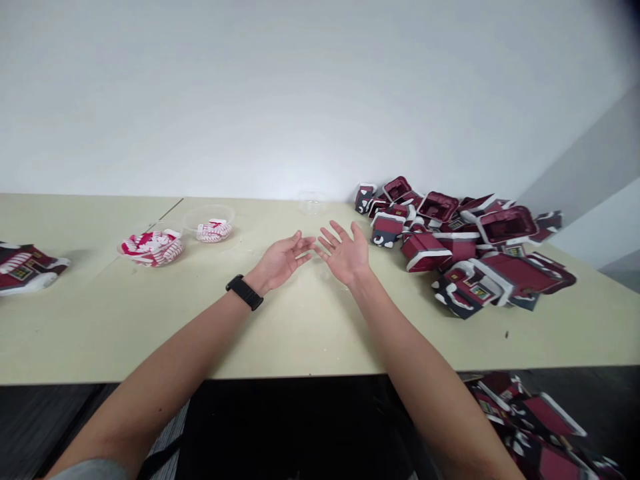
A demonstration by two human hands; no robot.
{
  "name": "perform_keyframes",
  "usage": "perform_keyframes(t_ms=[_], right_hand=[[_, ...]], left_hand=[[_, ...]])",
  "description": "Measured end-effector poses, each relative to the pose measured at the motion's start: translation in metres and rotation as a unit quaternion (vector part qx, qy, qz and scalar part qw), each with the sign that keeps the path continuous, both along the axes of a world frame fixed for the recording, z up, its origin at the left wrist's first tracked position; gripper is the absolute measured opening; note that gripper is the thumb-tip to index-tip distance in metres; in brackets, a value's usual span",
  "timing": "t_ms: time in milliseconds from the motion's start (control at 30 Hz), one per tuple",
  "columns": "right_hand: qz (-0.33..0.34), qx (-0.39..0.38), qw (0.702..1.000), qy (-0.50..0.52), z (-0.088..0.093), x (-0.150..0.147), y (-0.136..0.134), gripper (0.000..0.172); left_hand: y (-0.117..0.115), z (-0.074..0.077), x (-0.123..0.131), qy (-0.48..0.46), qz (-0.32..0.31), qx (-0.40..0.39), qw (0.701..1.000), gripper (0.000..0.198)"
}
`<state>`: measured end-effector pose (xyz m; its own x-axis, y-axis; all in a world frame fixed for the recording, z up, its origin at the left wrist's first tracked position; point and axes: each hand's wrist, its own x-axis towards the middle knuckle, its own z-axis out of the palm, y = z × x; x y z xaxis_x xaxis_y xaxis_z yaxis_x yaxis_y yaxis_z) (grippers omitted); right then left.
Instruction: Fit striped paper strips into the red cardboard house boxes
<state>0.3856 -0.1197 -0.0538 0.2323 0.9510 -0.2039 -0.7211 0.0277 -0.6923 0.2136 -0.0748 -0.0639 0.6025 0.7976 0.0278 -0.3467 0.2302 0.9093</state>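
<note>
- Maroon house pieces [425,252] are loosely heaped; slippage could be caused by one tug.
- Left hand [280,262] and right hand [349,256] are spread, nothing held.

The left edge cut off a maroon house-shaped piece [37,270], while the bottom edge cropped the grey sleeve [90,471] and the lower heap [547,415], partly hidden by the table [310,333]. Pieces in the upper pile [460,249] covered one another, leaving their number uncertain. A dark speck [507,335] was too small to identify, and the clear container [313,207] too faint to outline fully.
</note>
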Motion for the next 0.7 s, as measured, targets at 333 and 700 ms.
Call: perform_keyframes(t_ms=[333, 700], right_hand=[[0.13, 0.052, 0.99, -0.017, -0.008, -0.013, 0.002, 0.044], [-0.195, 0.046, 0.828, -0.523, -0.023, 0.011, 0.017, 0.025]], left_hand=[[-0.008, -0.005, -0.002, 0.388, 0.052, 0.583, 0.712, 0.088], [0.0, -0.014, -0.003, 0.46, 0.15, 0.541, 0.688, 0.046]])
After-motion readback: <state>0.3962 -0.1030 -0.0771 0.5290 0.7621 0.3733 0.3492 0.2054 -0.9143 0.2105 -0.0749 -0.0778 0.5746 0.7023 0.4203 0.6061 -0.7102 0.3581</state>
